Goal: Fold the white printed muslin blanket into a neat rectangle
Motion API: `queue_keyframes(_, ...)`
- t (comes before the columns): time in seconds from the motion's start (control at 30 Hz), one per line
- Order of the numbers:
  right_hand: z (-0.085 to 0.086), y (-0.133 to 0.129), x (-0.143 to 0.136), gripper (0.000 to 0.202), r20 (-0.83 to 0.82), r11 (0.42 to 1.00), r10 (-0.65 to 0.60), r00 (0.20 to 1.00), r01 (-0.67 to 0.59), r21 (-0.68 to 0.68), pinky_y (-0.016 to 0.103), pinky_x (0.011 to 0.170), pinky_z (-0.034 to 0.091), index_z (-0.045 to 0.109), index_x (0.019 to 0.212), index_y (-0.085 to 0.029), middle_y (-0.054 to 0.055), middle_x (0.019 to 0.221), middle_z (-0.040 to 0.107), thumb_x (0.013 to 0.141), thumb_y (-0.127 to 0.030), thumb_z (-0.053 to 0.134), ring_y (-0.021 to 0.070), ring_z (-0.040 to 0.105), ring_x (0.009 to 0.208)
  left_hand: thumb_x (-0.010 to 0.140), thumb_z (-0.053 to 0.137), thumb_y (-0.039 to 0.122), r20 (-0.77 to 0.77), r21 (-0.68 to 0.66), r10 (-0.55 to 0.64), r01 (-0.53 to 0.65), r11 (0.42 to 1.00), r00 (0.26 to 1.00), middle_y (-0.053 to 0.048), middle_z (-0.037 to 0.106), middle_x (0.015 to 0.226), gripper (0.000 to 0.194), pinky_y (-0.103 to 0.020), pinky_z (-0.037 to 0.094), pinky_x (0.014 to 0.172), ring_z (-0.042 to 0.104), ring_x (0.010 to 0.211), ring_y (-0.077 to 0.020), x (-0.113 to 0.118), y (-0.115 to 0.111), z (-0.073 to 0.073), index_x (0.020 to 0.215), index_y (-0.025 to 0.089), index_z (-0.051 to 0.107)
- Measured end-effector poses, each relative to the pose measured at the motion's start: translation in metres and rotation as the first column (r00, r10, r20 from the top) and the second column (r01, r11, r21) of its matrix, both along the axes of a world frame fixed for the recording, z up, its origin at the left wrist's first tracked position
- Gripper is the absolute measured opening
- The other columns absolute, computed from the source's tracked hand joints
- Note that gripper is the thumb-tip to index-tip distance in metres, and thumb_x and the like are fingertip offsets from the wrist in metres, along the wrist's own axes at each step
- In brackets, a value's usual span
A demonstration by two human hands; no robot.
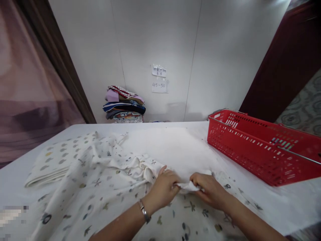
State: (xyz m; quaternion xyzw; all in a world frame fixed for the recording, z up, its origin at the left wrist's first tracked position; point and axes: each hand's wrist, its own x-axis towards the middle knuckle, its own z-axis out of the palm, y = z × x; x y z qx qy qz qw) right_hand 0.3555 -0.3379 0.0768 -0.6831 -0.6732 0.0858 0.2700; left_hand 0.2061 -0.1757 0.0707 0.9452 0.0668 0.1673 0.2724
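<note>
A large white cloth (120, 204) printed with small grey and olive plant shapes lies spread and rumpled over the near part of the table. My left hand (164, 187), with a silver bracelet at the wrist, is closed on a bunched edge of this cloth. Just to its right, my right hand (209, 189) also pinches the edge, and a short twisted stretch of fabric runs between the two hands. Further left, the cloth is gathered in loose folds. Partly under those folds rests a folded white cloth (62, 152) with rows of grey apple-like prints.
On the right of the white table (170, 140) stands a red perforated plastic basket (240, 150) with metal handles. Behind the table's far edge rises a stack of folded clothes (124, 103). Paper notes (159, 85) hang on the wall. A pinkish curtain (32, 87) is at the left.
</note>
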Motion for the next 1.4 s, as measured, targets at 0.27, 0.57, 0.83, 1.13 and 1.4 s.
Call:
queue_keyframes(0.27, -0.004, -0.004, -0.005, 0.029, -0.778, 0.969, -0.172, 0.604, -0.039, -0.244, 0.028, 0.062, 0.045, 0.049, 0.095, -0.021, 0.006, 0.101, 0.060, 0.083, -0.048, 0.050, 0.0148, 0.057, 0.074, 0.080, 0.042, 0.016, 0.185, -0.309, 0.229, -0.165, 0.937, 0.956, -0.001, 0.066, 0.088, 0.024, -0.026, 0.046, 0.075, 0.059, 0.083, -0.0142, -0.009, 0.010, 0.022, 0.088, 0.022, 0.063)
queue_keyframes(0.57, -0.030, 0.024, -0.033, 0.044, -0.938, 0.967, -0.248, 0.244, 0.004, -0.255, 0.022, 0.056, 0.039, 0.060, 0.104, -0.018, 0.000, 0.078, 0.062, 0.067, -0.041, 0.071, 0.0111, 0.052, 0.061, 0.080, 0.038, 0.016, 0.047, -0.328, 0.358, -0.324, 0.887, 0.932, 0.003, 0.064, 0.066, 0.037, -0.024, 0.046, 0.064, 0.056, 0.058, -0.0121, -0.014, 0.008, 0.014, 0.105, 0.021, 0.064)
queue_keyframes(0.83, -0.010, 0.042, -0.008, 0.016, -0.700, 0.914, -0.234, 0.675, 0.398, 0.078, 0.023, 0.059, 0.037, 0.062, 0.079, -0.019, -0.002, 0.068, 0.056, 0.075, -0.034, 0.062, 0.0118, 0.048, 0.064, 0.075, 0.050, 0.016, -0.078, -0.068, 0.307, -0.312, 0.948, 0.949, -0.005, 0.061, 0.111, 0.034, -0.036, 0.042, 0.090, 0.055, 0.102, -0.0223, -0.023, 0.020, 0.007, 0.105, 0.023, 0.064)
queue_keyframes(1.13, 0.004, 0.080, 0.020, 0.017, -0.341, 0.989, 0.116, 0.933, -0.077, 0.127, 0.023, 0.068, 0.043, 0.065, 0.089, -0.020, 0.002, 0.082, 0.064, 0.085, -0.027, 0.051, 0.0129, 0.057, 0.075, 0.085, 0.046, 0.032, 0.034, -0.453, 0.164, -0.131, 0.882, 0.986, -0.001, 0.064, 0.080, 0.022, -0.024, 0.045, 0.068, 0.056, 0.074, -0.0147, -0.014, 0.006, 0.013, 0.087, 0.019, 0.062)
queue_keyframes(1.4, -0.038, 0.142, 0.199, 0.030, 0.195, 0.645, -0.719, 0.667, 0.745, -0.169, 0.031, 0.093, 0.038, 0.059, 0.111, -0.013, 0.014, 0.120, 0.055, 0.088, -0.020, 0.040, 0.0210, 0.050, 0.113, 0.085, 0.047, 0.038, 0.111, -0.419, 0.300, -0.229, 0.879, 0.947, 0.001, 0.059, 0.065, 0.027, -0.020, 0.041, 0.061, 0.053, 0.065, -0.0126, -0.026, 0.029, 0.001, 0.073, 0.018, 0.060)
